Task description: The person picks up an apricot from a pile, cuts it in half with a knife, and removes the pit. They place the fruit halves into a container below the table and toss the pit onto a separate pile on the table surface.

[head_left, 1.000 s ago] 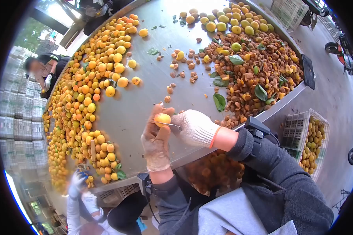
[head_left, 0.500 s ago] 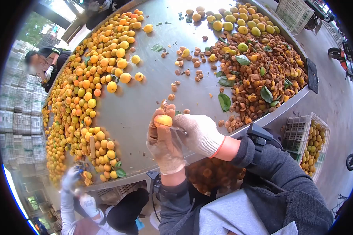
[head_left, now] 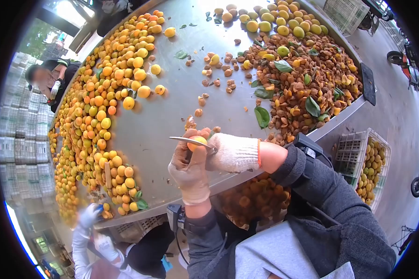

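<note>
Over steel table (head_left: 172, 125), apricot (head_left: 198, 141) gripped by left hand (head_left: 189, 169) – knife (head_left: 189, 140), clenched in right hand (head_left: 232, 152), best kept off fingertips.

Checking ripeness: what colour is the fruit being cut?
Yellow-orange fruit, best seen in the head view.

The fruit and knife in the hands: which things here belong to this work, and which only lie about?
In use:
left hand, grip on fruit
right hand, grip on knife
pile of pits
heap of whole fruit

Lying about:
leaf
crate on the floor
</note>
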Demonstrator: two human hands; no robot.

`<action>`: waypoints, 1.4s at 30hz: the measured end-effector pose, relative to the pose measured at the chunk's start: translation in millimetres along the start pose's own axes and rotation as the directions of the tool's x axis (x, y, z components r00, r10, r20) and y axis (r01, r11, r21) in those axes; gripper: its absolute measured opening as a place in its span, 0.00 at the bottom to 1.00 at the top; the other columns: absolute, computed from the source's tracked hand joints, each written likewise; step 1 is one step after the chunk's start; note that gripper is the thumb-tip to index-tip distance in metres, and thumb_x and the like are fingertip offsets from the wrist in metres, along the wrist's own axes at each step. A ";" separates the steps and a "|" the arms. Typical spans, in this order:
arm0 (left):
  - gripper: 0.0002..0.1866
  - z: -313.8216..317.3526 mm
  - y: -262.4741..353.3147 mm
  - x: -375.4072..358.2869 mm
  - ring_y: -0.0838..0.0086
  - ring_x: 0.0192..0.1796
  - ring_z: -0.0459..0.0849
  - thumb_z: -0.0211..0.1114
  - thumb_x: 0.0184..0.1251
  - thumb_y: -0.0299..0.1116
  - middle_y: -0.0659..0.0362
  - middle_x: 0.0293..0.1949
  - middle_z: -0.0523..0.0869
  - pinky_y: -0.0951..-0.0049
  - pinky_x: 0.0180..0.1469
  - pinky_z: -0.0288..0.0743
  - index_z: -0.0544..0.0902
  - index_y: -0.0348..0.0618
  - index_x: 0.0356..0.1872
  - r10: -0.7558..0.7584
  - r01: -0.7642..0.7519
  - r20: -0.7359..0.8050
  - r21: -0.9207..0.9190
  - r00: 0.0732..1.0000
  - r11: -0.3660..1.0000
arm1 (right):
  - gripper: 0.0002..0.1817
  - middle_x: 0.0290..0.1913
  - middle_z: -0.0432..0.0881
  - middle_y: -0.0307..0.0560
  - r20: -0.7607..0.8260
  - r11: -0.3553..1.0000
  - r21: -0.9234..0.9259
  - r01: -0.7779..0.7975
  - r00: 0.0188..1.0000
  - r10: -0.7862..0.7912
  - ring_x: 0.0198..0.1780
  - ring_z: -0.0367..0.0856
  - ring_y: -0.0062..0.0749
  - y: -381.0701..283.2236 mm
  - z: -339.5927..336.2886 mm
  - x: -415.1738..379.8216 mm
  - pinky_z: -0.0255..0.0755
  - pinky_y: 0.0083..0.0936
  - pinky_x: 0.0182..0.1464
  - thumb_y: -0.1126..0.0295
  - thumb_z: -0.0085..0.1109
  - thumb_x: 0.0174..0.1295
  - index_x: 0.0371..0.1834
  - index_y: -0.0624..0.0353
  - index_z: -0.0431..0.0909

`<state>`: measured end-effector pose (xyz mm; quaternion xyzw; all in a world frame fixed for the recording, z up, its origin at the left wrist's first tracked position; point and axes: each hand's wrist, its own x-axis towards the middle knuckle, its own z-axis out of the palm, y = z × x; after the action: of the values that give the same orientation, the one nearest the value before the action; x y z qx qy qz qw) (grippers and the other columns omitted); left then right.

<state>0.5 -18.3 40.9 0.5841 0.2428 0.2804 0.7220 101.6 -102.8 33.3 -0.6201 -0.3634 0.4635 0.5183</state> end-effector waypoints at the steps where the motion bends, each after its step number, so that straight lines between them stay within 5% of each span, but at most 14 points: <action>1: 0.18 -4.2 -3.3 1.4 0.67 0.52 0.82 0.63 0.69 0.28 0.49 0.48 0.84 0.73 0.55 0.76 0.75 0.30 0.56 -0.020 0.024 0.047 -0.080 0.999 0.997 | 0.11 0.24 0.80 0.55 0.006 0.996 -0.001 0.085 0.996 -0.085 0.27 0.79 0.36 2.1 1.1 1.3 0.73 0.32 0.34 0.70 0.55 0.55 0.34 0.66 0.82; 3: 0.18 -3.5 -0.8 2.3 0.66 0.52 0.82 0.62 0.70 0.30 0.49 0.48 0.84 0.72 0.55 0.76 0.75 0.31 0.57 -0.030 0.045 0.101 -0.152 0.994 0.987 | 0.10 0.25 0.81 0.57 -0.030 0.995 -0.075 0.073 0.997 -0.075 0.28 0.81 0.41 -4.1 0.2 -3.5 0.74 0.34 0.35 0.70 0.54 0.55 0.33 0.65 0.82; 5: 0.21 7.8 5.6 2.0 0.62 0.53 0.83 0.66 0.66 0.28 0.48 0.46 0.86 0.67 0.59 0.76 0.76 0.33 0.58 0.037 -0.037 0.009 0.018 0.999 0.999 | 0.09 0.27 0.82 0.58 -0.073 0.986 -0.157 0.054 0.995 -0.066 0.29 0.82 0.47 -8.8 -0.5 -7.0 0.75 0.37 0.36 0.70 0.54 0.55 0.33 0.63 0.82; 6: 0.21 7.5 2.6 3.1 0.62 0.53 0.83 0.66 0.66 0.28 0.48 0.46 0.86 0.67 0.59 0.76 0.76 0.33 0.58 0.040 -0.040 0.014 0.016 0.999 0.999 | 0.09 0.28 0.82 0.59 -0.207 0.930 -0.361 0.060 0.968 -0.143 0.32 0.82 0.51 -6.7 4.0 -8.5 0.75 0.39 0.37 0.70 0.54 0.55 0.33 0.61 0.82; 8: 0.22 3.3 -7.6 5.5 0.61 0.55 0.82 0.58 0.73 0.35 0.48 0.46 0.86 0.64 0.62 0.72 0.70 0.35 0.63 0.066 -0.068 -0.017 -0.217 0.998 0.974 | 0.08 0.30 0.83 0.58 -0.330 0.813 -0.582 -0.022 0.920 -0.211 0.34 0.82 0.57 -4.9 9.3 -10.5 0.75 0.44 0.39 0.70 0.54 0.55 0.35 0.57 0.80; 12: 0.24 6.4 -11.6 3.8 0.61 0.57 0.80 0.52 0.77 0.41 0.48 0.46 0.86 0.62 0.64 0.69 0.66 0.38 0.66 0.020 -0.019 -0.002 -0.317 1.000 0.948 | 0.08 0.30 0.83 0.58 -0.329 0.821 -0.570 -0.015 0.920 -0.212 0.34 0.82 0.57 4.0 13.4 -9.7 0.75 0.44 0.38 0.70 0.54 0.55 0.36 0.56 0.80; 15: 0.25 4.9 -6.0 6.1 0.61 0.59 0.79 0.58 0.74 0.36 0.48 0.46 0.86 0.62 0.65 0.69 0.64 0.38 0.67 0.017 -0.011 0.011 -0.371 1.000 0.929 | 0.15 0.33 0.83 0.55 -0.291 0.797 -0.603 -0.036 0.940 -0.178 0.36 0.82 0.55 0.5 8.5 -8.5 0.76 0.43 0.38 0.70 0.53 0.59 0.48 0.47 0.82; 18: 0.27 -1.1 -7.5 8.6 0.62 0.59 0.79 0.64 0.68 0.31 0.50 0.48 0.85 0.64 0.65 0.69 0.66 0.39 0.66 0.067 -0.046 0.102 -0.198 0.993 0.979 | 0.09 0.31 0.83 0.58 -0.311 0.808 -0.588 -0.031 0.931 -0.191 0.37 0.82 0.56 -8.1 2.5 -14.0 0.75 0.43 0.40 0.71 0.54 0.56 0.38 0.57 0.81; 20: 0.29 -1.7 -1.1 6.8 0.66 0.57 0.80 0.69 0.63 0.28 0.51 0.50 0.84 0.67 0.64 0.70 0.69 0.38 0.64 -0.016 0.027 0.069 -0.157 0.997 0.987 | 0.10 0.32 0.83 0.59 -0.245 0.838 -0.541 -0.068 0.966 -0.080 0.38 0.82 0.56 -18.2 -1.3 -16.9 0.74 0.42 0.42 0.71 0.54 0.56 0.39 0.58 0.81; 27: 0.23 -10.6 -11.8 7.9 0.73 0.52 0.80 0.67 0.66 0.31 0.56 0.49 0.83 0.75 0.59 0.72 0.74 0.34 0.60 -0.121 0.120 0.004 -0.164 0.993 0.979 | 0.15 0.35 0.83 0.56 -0.303 0.807 -0.590 -0.029 0.934 -0.189 0.38 0.82 0.56 -7.5 7.3 -11.4 0.76 0.44 0.40 0.71 0.55 0.57 0.49 0.52 0.80; 29: 0.19 -6.9 -16.7 7.1 0.69 0.49 0.83 0.57 0.74 0.35 0.52 0.45 0.84 0.71 0.50 0.77 0.74 0.31 0.57 0.144 -0.143 -0.001 0.102 0.990 0.984 | 0.17 0.35 0.83 0.56 -0.306 0.823 -0.566 -0.047 0.939 -0.157 0.39 0.82 0.56 -9.6 8.5 -12.3 0.76 0.44 0.40 0.71 0.55 0.56 0.50 0.52 0.80; 33: 0.19 4.3 -2.3 3.2 0.68 0.49 0.83 0.53 0.76 0.36 0.52 0.45 0.83 0.71 0.51 0.76 0.73 0.32 0.58 0.216 -0.199 -0.035 0.273 0.976 0.941 | 0.12 0.33 0.83 0.59 -0.300 0.825 -0.566 0.006 0.930 -0.213 0.37 0.82 0.56 -10.3 6.6 -13.5 0.75 0.42 0.39 0.71 0.52 0.59 0.45 0.57 0.80; 35: 0.20 -1.8 -14.0 8.2 0.66 0.51 0.82 0.53 0.77 0.39 0.51 0.45 0.82 0.70 0.55 0.75 0.73 0.32 0.58 0.025 -0.030 -0.056 -0.079 0.998 0.996 | 0.12 0.32 0.83 0.59 -0.265 0.844 -0.535 0.041 0.940 -0.214 0.35 0.82 0.56 -7.4 5.9 -13.1 0.75 0.42 0.38 0.72 0.53 0.58 0.44 0.57 0.80; 42: 0.21 -2.3 -7.9 5.2 0.68 0.49 0.82 0.61 0.72 0.36 0.51 0.49 0.83 0.71 0.56 0.73 0.73 0.32 0.59 0.020 -0.022 -0.013 -0.213 1.000 0.977 | 0.09 0.32 0.83 0.59 -0.274 0.838 -0.545 -0.005 0.946 -0.172 0.35 0.82 0.57 -10.0 5.6 -15.0 0.75 0.42 0.38 0.72 0.54 0.58 0.40 0.58 0.81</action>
<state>3.7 -14.4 32.6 0.5044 0.2092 0.3156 0.7761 92.0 -113.0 45.9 -0.7891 -0.4193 0.2156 0.3938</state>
